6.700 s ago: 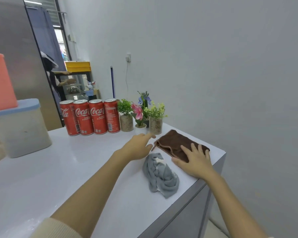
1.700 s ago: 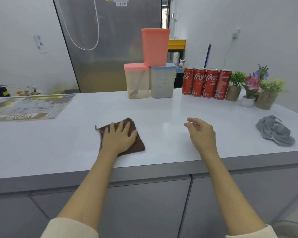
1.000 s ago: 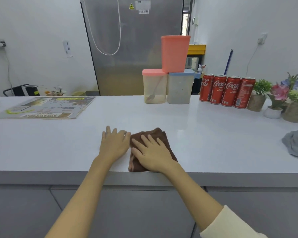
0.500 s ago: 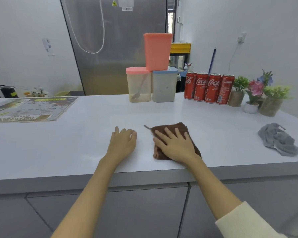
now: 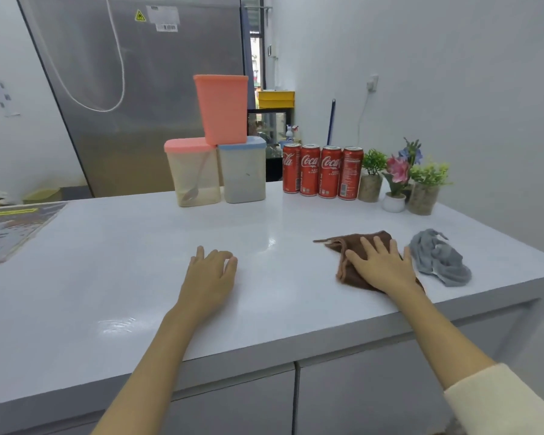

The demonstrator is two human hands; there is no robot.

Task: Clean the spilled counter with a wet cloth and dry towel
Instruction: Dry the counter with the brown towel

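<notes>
Two cloths lie near the counter's (image 5: 139, 262) right end: the brown cloth (image 5: 355, 246) under the right hand's (image 5: 382, 268) flat, spread fingers, the crumpled grey cloth (image 5: 438, 257) just beyond the little finger. Both look soft, limp and light; a flat palm should steer them best. The left hand (image 5: 209, 277) rests loosely curled, holding nothing, on glossy, likely slick white laminate. Cans (image 5: 322, 172) and planters (image 5: 399, 180) stand well beyond the fingertips.
</notes>
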